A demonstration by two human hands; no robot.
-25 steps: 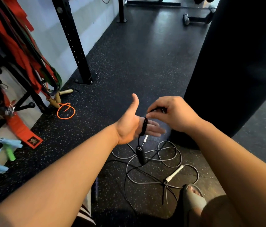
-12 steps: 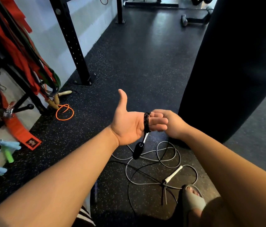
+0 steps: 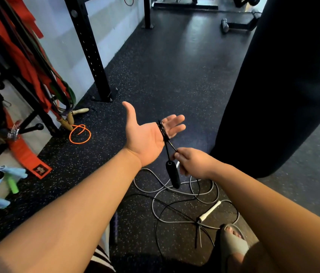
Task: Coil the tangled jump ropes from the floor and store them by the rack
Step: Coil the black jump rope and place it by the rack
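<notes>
My left hand (image 3: 145,134) is held palm up with fingers straight. A thin black jump rope (image 3: 162,128) is wound in several turns around its fingers. One black handle (image 3: 173,175) of that rope hangs below the palm. My right hand (image 3: 192,163) pinches the black cord just below the left hand. The rest of the black rope (image 3: 177,206) trails on the floor, tangled with a grey rope (image 3: 155,201) that has a white handle (image 3: 210,210).
An orange rope (image 3: 80,133) with wooden handles lies coiled by the rack post (image 3: 90,50). Red and green bands (image 3: 23,56) hang on the rack at left. A black punching bag (image 3: 285,85) stands right. My sandalled foot (image 3: 232,239) is beside the tangle.
My right hand has come down from behind the left fingers to below the palm, drawing the black cord around them. The hanging handle has swung slightly right.
</notes>
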